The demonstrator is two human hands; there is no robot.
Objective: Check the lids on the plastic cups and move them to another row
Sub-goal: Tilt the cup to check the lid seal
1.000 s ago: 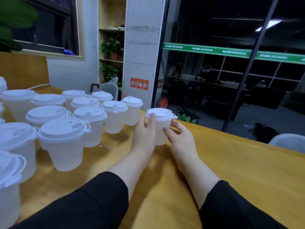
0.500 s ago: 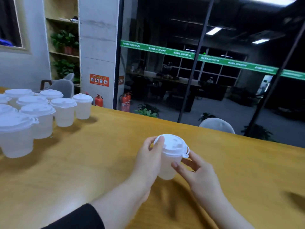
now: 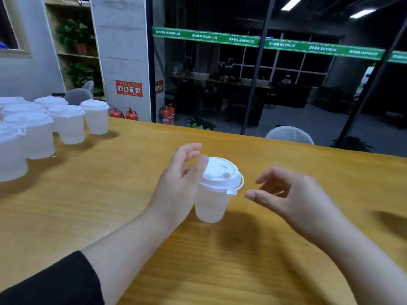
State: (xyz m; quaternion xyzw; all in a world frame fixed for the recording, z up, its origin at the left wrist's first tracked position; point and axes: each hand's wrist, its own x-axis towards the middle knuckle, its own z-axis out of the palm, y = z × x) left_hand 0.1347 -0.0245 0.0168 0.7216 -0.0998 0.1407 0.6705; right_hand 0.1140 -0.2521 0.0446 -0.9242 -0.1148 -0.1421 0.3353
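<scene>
Cup [image 3: 211,201] between both hands: left hand [image 3: 178,183] touching, right hand [image 3: 293,194] apart, fingers relaxed.

Wooden table [image 3: 88,216], dark glass wall [image 3: 286,84]

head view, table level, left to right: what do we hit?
Cluster of lidded cups at the far left → left hand → single lidded cup, which the left hand's thumb touches at the lid rim → right hand, apart from the cup, fingers loosely curled, holding nothing. All over the wooden table.
</scene>
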